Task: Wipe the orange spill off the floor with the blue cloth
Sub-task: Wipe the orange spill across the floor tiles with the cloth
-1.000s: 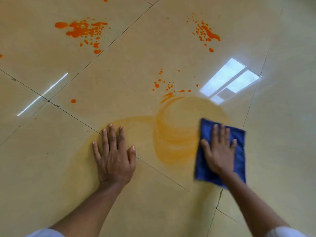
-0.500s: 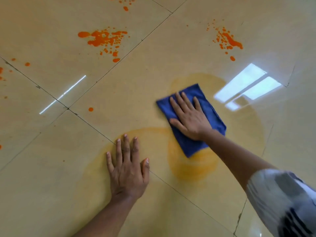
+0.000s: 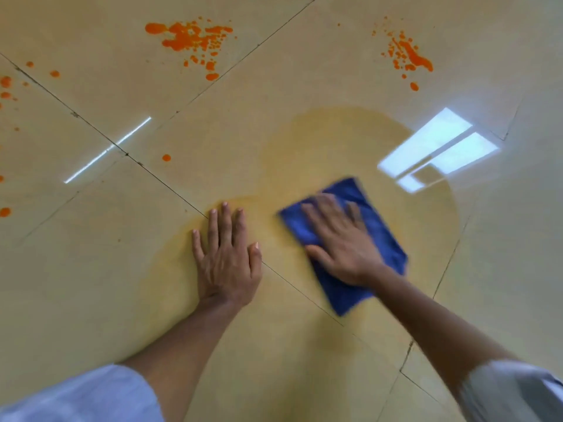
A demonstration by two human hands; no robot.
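1. The right hand lies flat on the cloth, fingers straight and spread and the thumb out to the side, pressing it to the floor. Nothing is pinched or curled round. Hand and cloth are blurred, so the exact fingertip line cannot be made out.
2. The left hand is flat on the floor just beside the cloth, fingers straight and close together, holding nothing. It looks like a prop for the person's weight.
3. The cloth lies across a tile joint in the middle of the view. Its long axis runs from the far left corner to the near right corner, and the right forearm crosses its near end.
4. Round both hands spreads a pale yellow smear: thinned residue, not clean tile.
5. The spill itself is still thick further off. One big splatter lies on the far tile, beyond and left of the cloth; a second splatter lies beyond and right of it; a lone drop sits near the tile crossing, and small drops dot the left edge.
6. The relation that matters: all the fresh orange lies ahead of the right fingertips, well apart from the cloth. The right hand already holds the cloth down, so it is the one placed to push forward.
7. My judgement: the task is partly done, with residue here and untouched splatters beyond.
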